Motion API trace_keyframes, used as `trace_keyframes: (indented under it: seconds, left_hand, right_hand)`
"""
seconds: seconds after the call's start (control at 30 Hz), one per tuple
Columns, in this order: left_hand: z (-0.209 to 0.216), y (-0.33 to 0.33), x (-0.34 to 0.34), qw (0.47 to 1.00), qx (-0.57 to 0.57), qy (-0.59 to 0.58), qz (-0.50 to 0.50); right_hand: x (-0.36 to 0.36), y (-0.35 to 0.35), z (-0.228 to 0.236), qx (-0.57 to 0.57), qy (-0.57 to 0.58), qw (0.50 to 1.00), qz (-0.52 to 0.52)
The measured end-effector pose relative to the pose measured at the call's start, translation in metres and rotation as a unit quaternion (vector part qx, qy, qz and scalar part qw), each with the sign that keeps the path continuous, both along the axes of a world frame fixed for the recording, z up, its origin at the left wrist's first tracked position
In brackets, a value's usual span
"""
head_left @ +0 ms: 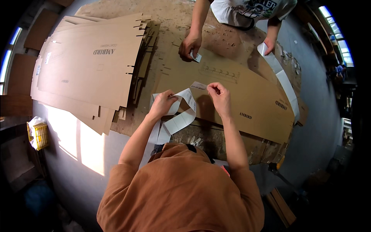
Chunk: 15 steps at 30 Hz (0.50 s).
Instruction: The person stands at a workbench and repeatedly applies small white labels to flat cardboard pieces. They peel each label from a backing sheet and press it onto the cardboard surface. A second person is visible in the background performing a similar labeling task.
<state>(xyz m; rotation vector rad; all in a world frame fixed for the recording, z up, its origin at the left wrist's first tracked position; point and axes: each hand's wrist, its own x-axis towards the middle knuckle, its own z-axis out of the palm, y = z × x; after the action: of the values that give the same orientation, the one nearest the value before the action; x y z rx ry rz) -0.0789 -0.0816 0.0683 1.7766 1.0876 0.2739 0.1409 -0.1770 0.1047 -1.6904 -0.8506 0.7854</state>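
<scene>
My left hand point(164, 103) is closed on a long white strip of labels point(179, 123), which loops and hangs past the table's near edge. To its right, my right hand point(220, 98) pinches one end of a small pale label point(199, 85) just over a flat brown cardboard sheet point(224, 100). Whether that label touches the cardboard I cannot tell. Across the table, a co-worker's hand point(190, 45) holds a small white label point(198, 58) above the same sheet. The co-worker's other hand point(269, 45) grips another label strip point(280, 75), which droops over the sheet's right end.
A tall pile of flat cardboard sheets point(85, 69) with slotted edges lies to the left. Under everything is a worn wooden table point(170, 19). A yellow-and-white package point(38, 133) stands at far left, and wooden boards point(281, 207) lie low at the right.
</scene>
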Motion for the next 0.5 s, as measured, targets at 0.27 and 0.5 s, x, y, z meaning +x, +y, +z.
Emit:
trace_keyframes:
  seconds: [0.27, 0.5]
  left_hand:
    - [-0.034, -0.006, 0.002, 0.998, -0.047, 0.018, 0.026]
    - [-0.041, -0.002, 0.002, 0.999, -0.025, 0.04, 0.021]
  right_hand:
    - [0.036, 0.058, -0.058, -0.063, 0.063, 0.996, 0.031]
    - [0.043, 0.097, -0.092, -0.145, -0.011, 0.989, 0.009]
